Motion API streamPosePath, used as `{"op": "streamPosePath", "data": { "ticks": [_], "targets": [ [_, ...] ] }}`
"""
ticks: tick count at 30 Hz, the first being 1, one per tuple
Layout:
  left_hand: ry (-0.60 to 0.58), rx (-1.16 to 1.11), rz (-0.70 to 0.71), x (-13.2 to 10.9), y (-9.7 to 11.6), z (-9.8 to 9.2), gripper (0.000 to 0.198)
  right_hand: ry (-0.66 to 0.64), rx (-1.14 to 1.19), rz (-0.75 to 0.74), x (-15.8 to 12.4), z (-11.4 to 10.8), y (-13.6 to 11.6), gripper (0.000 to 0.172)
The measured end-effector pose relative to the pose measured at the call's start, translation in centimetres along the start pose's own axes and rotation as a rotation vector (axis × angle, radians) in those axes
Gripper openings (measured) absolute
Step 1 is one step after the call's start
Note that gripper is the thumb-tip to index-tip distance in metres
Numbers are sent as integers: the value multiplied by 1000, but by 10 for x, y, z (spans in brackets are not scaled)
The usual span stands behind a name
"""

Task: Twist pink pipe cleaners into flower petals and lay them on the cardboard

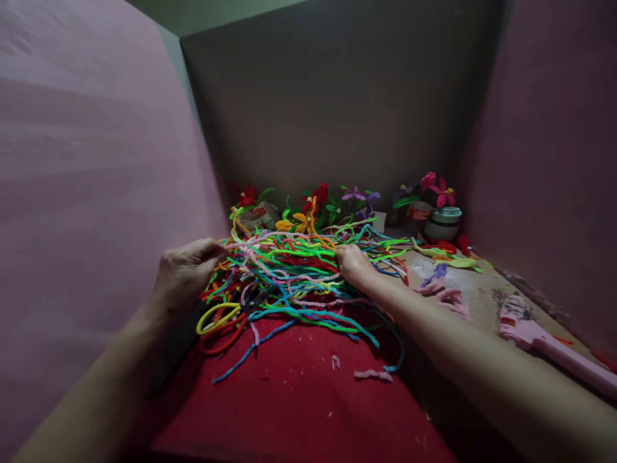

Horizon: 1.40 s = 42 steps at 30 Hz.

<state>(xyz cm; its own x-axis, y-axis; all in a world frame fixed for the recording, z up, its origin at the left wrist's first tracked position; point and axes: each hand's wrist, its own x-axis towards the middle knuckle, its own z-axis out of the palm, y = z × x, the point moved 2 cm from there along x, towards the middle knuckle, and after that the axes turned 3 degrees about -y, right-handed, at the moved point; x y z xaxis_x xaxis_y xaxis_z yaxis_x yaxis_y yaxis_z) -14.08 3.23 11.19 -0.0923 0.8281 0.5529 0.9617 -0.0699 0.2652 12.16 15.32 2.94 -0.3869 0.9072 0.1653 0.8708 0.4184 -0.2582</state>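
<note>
A loose heap of colourful fuzzy pipe cleaners (294,276) spreads across the red surface (299,399). At the heap's left edge, my left hand (187,270) pinches the end of a pink pipe cleaner (236,245), which runs right over the top. My right hand (355,265) is closed at the right side of the heap, its fingertips on a pipe cleaner; whether this is the same pink one I cannot tell. Yellow and red loops (219,326), apparently scissor handles, lie at the front left, their other end hidden under the strands.
Pipe-cleaner flowers (308,218) stand along the back wall, near a small pale pot (443,222). A pink glue gun (544,341) lies on the right beyond my forearm. Pink twisted pieces (450,301) rest on cardboard. Pink walls (96,161) rise on both sides.
</note>
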Motion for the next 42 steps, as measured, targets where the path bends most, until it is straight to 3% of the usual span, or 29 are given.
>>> {"op": "streamPosePath", "data": {
  "ticks": [2, 6, 8, 10, 14, 17, 20, 23, 27, 32, 34, 38, 42],
  "targets": [
    [37, -162, -113, -10, 8, 1, 20, 74, 17, 6, -8, -8, -6, 38],
    [-55, -385, -139, -23, 34, 20, 21, 223, 138, -10, -40, -23, -19, 38],
    [-105, -404, -76, -27, 48, 31, 22, 276, 406, -94, -57, -28, -24, 33],
    [-165, -409, -9, -32, 62, 41, 24, 300, 832, -139, -70, -32, -25, 33],
    [-299, -342, 148, -43, 87, 56, 27, 398, 1590, -3, -77, -41, -14, 28],
    [-313, -214, 272, -50, 98, 61, 26, 442, 1879, 73, -77, -47, -5, 18],
    [-274, -142, 332, -54, 101, 60, 25, 384, 2063, 136, -78, -49, 4, 20],
    [-308, -180, 306, -58, 99, 59, 26, 303, 2112, 193, -82, -49, 12, 21],
    [-504, -415, 166, -64, 100, 58, 26, 259, 2097, 193, -89, -54, 18, 23],
    [-904, -957, -310, -71, 104, 68, 25, 298, 2165, 133, -89, -61, 19, 23],
    [-996, -1165, -433, -72, 103, 74, 24, 330, 2189, 98, -88, -60, 18, 20],
    [-978, -1349, -472, -71, 98, 83, 22, 271, 2129, 101, -91, -46, 15, 8],
    [-972, -1322, -466, -71, 95, 86, 23, 58, 1899, 164, -97, -28, 12, 21]
  ]
}}
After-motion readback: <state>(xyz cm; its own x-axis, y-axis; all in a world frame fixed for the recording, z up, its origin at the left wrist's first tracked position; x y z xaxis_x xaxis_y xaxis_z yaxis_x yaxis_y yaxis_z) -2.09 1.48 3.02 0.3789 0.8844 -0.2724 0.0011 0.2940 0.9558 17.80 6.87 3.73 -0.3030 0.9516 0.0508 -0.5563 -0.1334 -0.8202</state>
